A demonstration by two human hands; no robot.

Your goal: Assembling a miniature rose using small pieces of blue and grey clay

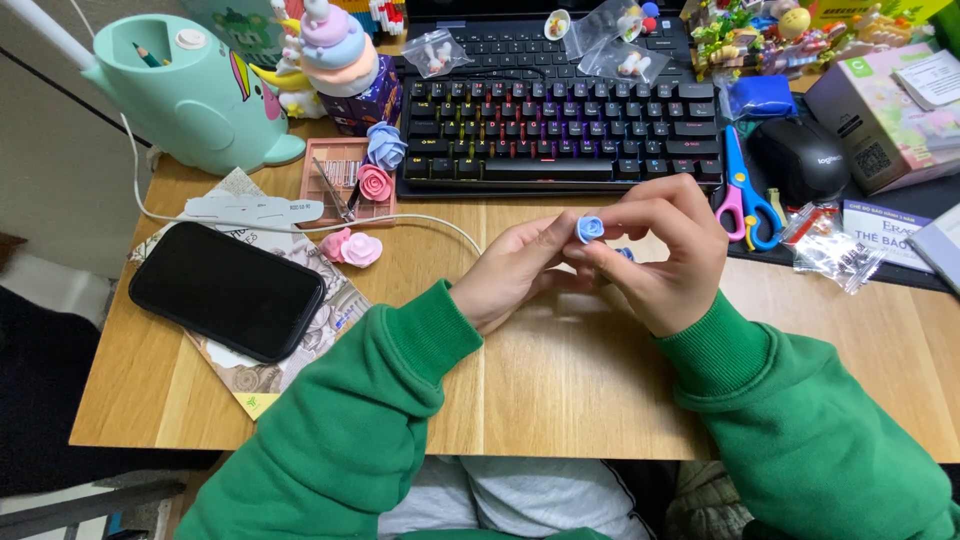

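Over the middle of the wooden desk [560, 380], my left hand [515, 270] and my right hand [660, 255] meet. Both pinch a small blue clay rose [590, 228] between their fingertips. A bit more blue clay [626, 254] peeks out under my right fingers. Both arms wear green sleeves. To the left lie two pink roses [352, 247] on the desk, with a red-pink rose [374, 182] and a blue rose [385, 146] on a pink tray [330, 185].
A black keyboard [560, 130] lies just behind my hands. A black phone [226, 289] rests on a booklet at the left, beside a white cable [420, 219]. Blue and pink scissors [743, 195], a black mouse [800, 160], small plastic bags [835, 252] and boxes crowd the right. A mint pencil holder [185, 90] stands back left.
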